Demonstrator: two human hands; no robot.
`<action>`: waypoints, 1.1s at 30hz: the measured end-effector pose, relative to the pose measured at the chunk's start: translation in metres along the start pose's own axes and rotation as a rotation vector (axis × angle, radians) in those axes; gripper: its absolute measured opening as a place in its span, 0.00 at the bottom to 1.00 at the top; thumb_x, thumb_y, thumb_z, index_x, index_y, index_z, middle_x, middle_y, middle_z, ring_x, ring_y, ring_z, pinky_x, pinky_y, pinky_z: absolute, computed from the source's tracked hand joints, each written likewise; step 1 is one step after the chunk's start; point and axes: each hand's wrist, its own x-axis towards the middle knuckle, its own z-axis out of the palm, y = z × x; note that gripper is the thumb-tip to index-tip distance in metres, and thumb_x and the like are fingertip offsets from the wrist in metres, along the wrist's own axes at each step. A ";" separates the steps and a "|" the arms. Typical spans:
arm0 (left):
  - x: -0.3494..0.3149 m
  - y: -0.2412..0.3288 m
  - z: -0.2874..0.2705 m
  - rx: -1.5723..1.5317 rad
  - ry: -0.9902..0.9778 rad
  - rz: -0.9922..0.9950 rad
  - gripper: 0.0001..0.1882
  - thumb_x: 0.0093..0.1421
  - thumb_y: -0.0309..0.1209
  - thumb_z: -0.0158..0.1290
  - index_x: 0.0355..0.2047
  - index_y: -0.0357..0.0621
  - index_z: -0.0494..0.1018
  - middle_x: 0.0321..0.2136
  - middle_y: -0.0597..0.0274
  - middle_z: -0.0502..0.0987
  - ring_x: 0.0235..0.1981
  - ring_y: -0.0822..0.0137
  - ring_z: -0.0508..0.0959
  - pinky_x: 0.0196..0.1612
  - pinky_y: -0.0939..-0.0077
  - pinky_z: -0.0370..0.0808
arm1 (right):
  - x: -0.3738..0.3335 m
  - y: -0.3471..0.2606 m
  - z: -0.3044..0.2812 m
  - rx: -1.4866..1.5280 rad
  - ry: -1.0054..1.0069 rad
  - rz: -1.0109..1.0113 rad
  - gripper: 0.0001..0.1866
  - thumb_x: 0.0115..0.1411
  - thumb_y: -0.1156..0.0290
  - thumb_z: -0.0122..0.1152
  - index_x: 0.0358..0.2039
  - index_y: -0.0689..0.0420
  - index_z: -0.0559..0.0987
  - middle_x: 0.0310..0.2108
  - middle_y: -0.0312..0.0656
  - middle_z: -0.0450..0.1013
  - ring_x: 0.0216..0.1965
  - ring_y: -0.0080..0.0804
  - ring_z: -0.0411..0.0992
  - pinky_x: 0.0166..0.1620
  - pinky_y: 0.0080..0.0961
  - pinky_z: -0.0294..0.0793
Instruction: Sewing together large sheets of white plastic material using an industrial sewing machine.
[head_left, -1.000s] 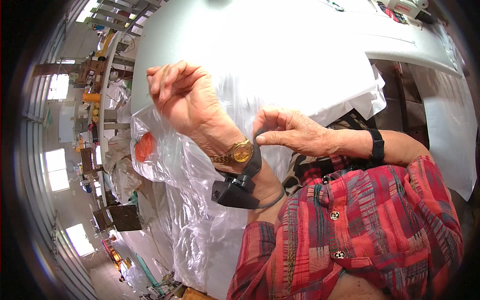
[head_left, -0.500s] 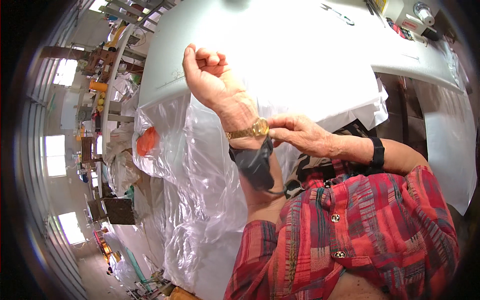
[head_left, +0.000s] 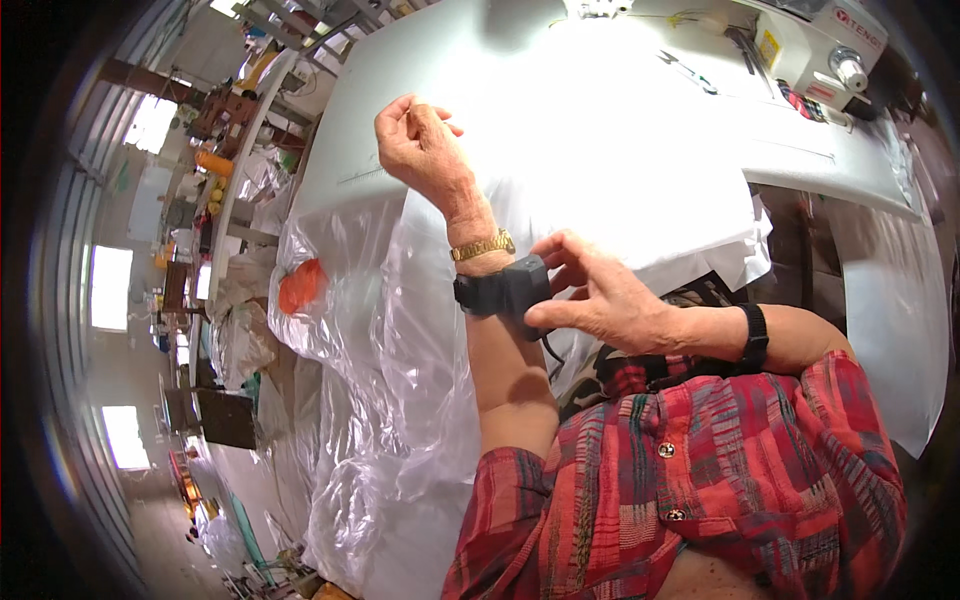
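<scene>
Left hand [head_left: 420,140] raised, fingers loosely curled on nothing, so right hand [head_left: 600,295] fingers can pinch the black wrist strap [head_left: 500,292].

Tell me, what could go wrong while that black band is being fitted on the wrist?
The right hand pinches the black wrist device with fingertips only, so it might slip or sit crooked. It lies right below the gold watch, and the two may rub. A thin dark cable hangs under it and could snag. The left hand is raised clear of the white fabric.
</scene>
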 end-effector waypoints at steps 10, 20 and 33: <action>0.001 0.035 -0.006 -0.608 0.164 -0.200 0.06 0.62 0.31 0.54 0.34 0.42 0.70 0.16 0.71 0.67 0.17 0.77 0.61 0.29 0.81 0.64 | -0.002 -0.001 0.000 0.255 -0.085 0.092 0.23 0.58 0.62 0.63 0.49 0.62 0.70 0.36 0.43 0.74 0.34 0.26 0.73 0.38 0.25 0.75; 0.009 0.017 -0.013 -1.091 0.060 -0.271 0.03 0.65 0.28 0.51 0.35 0.45 0.70 0.15 0.76 0.60 0.15 0.81 0.55 0.28 0.82 0.61 | -0.008 -0.013 0.002 -0.156 0.018 -0.034 0.24 0.57 0.59 0.63 0.43 0.66 0.70 0.28 0.50 0.73 0.30 0.35 0.73 0.33 0.33 0.73; -0.012 0.053 -0.044 -0.308 -0.294 -0.130 0.04 0.65 0.26 0.51 0.35 0.38 0.72 0.18 0.66 0.71 0.19 0.77 0.67 0.29 0.81 0.68 | 0.005 -0.034 -0.067 -0.617 0.199 -0.548 0.26 0.59 0.55 0.63 0.48 0.64 0.73 0.43 0.54 0.75 0.47 0.48 0.73 0.49 0.36 0.72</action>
